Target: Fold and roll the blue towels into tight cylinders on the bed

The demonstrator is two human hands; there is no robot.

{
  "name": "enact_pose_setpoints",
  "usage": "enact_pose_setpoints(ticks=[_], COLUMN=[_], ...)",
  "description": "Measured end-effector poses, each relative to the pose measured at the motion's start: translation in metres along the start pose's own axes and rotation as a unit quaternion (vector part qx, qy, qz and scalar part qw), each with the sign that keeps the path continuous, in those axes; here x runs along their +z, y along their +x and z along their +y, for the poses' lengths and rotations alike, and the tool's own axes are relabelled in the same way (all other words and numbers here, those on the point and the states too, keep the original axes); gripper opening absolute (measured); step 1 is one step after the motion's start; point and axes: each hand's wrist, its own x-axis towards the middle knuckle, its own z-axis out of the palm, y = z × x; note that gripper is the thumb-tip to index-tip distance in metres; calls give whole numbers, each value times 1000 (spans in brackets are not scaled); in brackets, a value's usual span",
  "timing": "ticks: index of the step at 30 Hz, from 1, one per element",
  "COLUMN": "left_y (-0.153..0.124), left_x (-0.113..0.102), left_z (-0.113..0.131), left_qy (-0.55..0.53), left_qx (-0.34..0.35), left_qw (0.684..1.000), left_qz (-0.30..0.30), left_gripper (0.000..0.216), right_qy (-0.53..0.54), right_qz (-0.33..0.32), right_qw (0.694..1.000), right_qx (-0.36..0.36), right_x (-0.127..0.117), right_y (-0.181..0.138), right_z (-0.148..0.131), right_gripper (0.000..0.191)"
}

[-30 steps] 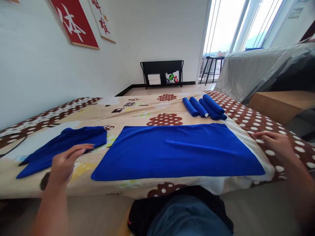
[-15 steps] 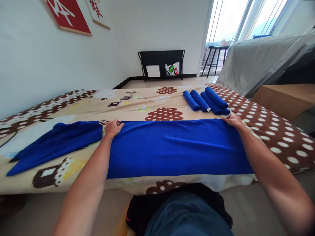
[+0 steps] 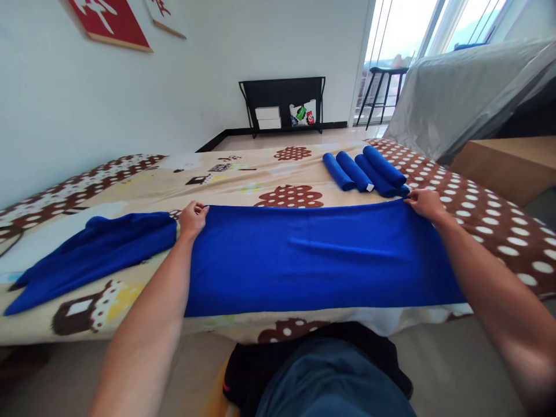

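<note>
Mid-frame on the bed [image 3: 260, 174], the flat blue towel [image 3: 313, 260] lies unrolled, left hand [image 3: 192, 217] and right hand [image 3: 424, 202] seemingly pinching its far corners, with four rolled towels [image 3: 365, 171] finished upper right and one loose towel [image 3: 91, 249] untouched at left.

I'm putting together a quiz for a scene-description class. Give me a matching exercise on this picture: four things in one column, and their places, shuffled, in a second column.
Things
1. left hand
2. right hand
3. rolled towels
4. bunched blue cloth

Places
A. fingers on the far right corner of the spread towel
B. lying on the bed, left of the spread towel
C. side by side, towards the bed's far right
D. fingers on the far left corner of the spread towel

Pairs: 1-D, 2-A, 3-C, 4-B
</note>
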Motion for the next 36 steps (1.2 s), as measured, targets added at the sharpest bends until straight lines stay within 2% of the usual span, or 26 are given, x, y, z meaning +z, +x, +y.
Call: enact_pose_setpoints(ticks=[4,10,15,20,25,29,33,36], left_y=[5,16,15,6,4,-7,-23,-36], left_x=[-5,-9,-7,-1,-2,-11,-20,-12], left_z=[-10,-16,-20,-17,-5,8,33,71], left_qy=[-7,22,76,143,181,176,150,113], left_qx=[3,1,6,28,8,15,73,162], left_qw=[1000,1000,997,989,984,984,986,978], left_qz=[0,7,-2,-26,-1,21,15,-58], left_gripper=[27,27,27,24,20,22,34,41], right_qy=[-11,-8,-5,3,21,39,30,28], right_qz=[41,77,79,52,32,46,100,125], right_qw=[999,996,996,996,994,992,990,992], right_qx=[1,31,42,66,107,114,99,2], right_x=[1,19,35,40,32,21,11,12], right_y=[8,12,11,11,11,0,-21,-38], right_z=[0,-7,-13,-8,-7,-9,-24,-62], right_gripper=[28,34,36,36,37,31,34,39])
